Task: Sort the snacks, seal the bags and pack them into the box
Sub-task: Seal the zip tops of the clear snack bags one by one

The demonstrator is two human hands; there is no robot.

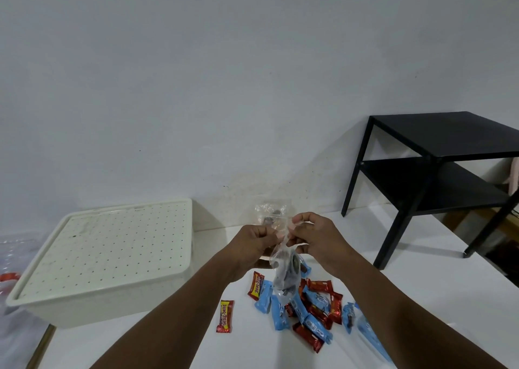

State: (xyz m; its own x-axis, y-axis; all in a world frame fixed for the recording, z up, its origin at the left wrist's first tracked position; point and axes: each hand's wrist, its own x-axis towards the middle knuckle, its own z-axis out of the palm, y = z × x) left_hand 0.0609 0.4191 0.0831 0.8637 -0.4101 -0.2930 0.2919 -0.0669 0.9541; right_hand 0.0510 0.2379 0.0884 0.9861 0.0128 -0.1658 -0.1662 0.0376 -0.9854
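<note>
fingertips of the left hand [257, 238] and right hand [314, 235] pinch the top of a clear bag [283, 276] of dark snacks, held up over red and blue wrapped snacks [306, 308] scattered on the white table [168, 337]. the lidded cream box [109, 256] sits to the left, and a second clear bag [271, 214] lies behind the hands by the wall.

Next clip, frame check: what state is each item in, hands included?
held bag: raised, dark snacks inside, seal unclear.
left hand: pinches its top.
right hand: pinches the same top.
second bag: lies by the wall, filled, seal unclear.
box: lid on.
snack pile: red and blue wrappers mixed, unsorted.
lone red bar: lies apart from that pile.
</note>
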